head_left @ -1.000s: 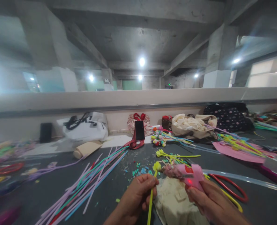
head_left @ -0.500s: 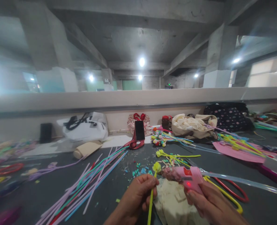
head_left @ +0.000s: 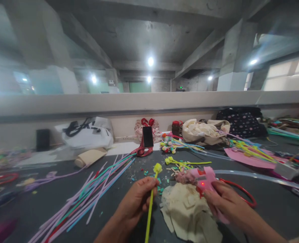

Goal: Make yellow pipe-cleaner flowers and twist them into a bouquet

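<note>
My left hand (head_left: 142,193) pinches the stem of a yellow pipe-cleaner flower (head_left: 157,168), its fuzzy head upright just above my fingertips. In my right hand (head_left: 223,199) is a pink hot glue gun (head_left: 205,179), with a red light lit on its side and a crusted nozzle pointing left. A clear glue stick (head_left: 255,175) runs out of its back to the right. The nozzle is apart from the flower head. Below the gun lies a crumpled cream cloth (head_left: 187,211). Beyond both hands rest other yellow pipe-cleaner flowers (head_left: 184,162) amid small cut bits.
Loose purple, teal and blue pipe cleaners (head_left: 88,199) spread across the left. Red-handled scissors (head_left: 247,195) lie right of the gun. Toward the back are a phone (head_left: 147,136), a bunch of colourful flowers (head_left: 168,144), a white bag (head_left: 88,135) and a cream cloth bag (head_left: 205,131).
The flower in my left hand has moved left, away from the glue gun's nozzle. The gun has tilted, and more of the cream cloth shows between my hands.
</note>
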`<action>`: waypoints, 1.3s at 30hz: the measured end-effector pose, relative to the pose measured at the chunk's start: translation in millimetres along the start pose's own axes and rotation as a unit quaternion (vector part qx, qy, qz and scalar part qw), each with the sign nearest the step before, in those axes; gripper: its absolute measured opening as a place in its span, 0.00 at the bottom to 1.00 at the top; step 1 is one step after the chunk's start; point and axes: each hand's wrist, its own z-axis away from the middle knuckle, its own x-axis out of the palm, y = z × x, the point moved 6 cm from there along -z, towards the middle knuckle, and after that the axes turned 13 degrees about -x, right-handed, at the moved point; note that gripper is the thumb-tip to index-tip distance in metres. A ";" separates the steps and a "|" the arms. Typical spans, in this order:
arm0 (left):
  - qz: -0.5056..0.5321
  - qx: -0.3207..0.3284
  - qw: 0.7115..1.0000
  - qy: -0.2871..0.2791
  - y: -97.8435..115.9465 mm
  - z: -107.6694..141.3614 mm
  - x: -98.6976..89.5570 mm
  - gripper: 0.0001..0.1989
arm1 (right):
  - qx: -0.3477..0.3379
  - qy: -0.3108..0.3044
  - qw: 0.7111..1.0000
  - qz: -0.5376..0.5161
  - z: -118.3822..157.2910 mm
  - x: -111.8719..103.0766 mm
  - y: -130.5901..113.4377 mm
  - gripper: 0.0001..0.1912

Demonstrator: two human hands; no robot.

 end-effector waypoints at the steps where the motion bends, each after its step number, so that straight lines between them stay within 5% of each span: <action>1: 0.002 -0.003 1.000 0.009 3.4 3.5 -2.4 0.09 | 0.010 -0.007 1.000 -0.026 -0.2 0.2 5.4 0.21; 5: 0.016 0.004 1.000 0.017 19.6 20.4 -13.3 0.08 | 0.029 -0.053 0.991 -0.118 0.5 7.9 21.0 0.19; 10: 0.011 0.032 0.998 0.053 41.5 39.5 -40.6 0.08 | 0.056 -0.138 0.983 -0.109 4.5 19.3 33.2 0.18; 17: 0.041 0.072 0.993 0.085 50.4 48.8 -86.6 0.04 | -0.035 -0.200 0.959 0.197 2.3 17.4 39.3 0.21; 22: 0.050 0.065 0.993 0.090 39.2 44.7 -96.4 0.05 | -0.103 -0.128 0.889 0.428 4.5 10.8 31.0 0.15; 25: 0.046 0.062 0.994 0.080 35.1 42.4 -94.7 0.06 | -0.181 -0.093 0.864 0.460 0.3 19.4 5.7 0.11; 31: 0.026 0.071 0.995 0.059 32.8 39.5 -93.4 0.07 | -0.222 -0.193 0.905 0.306 -33.4 101.8 -59.5 0.12; 35: 0.015 0.085 0.995 0.039 32.0 39.2 -91.5 0.08 | -0.241 -0.226 0.877 0.350 -52.4 168.7 -76.0 0.09; 39: 0.015 0.094 0.995 0.022 32.4 41.0 -88.8 0.08 | -0.240 -0.221 0.864 0.384 -57.0 206.7 -70.2 0.09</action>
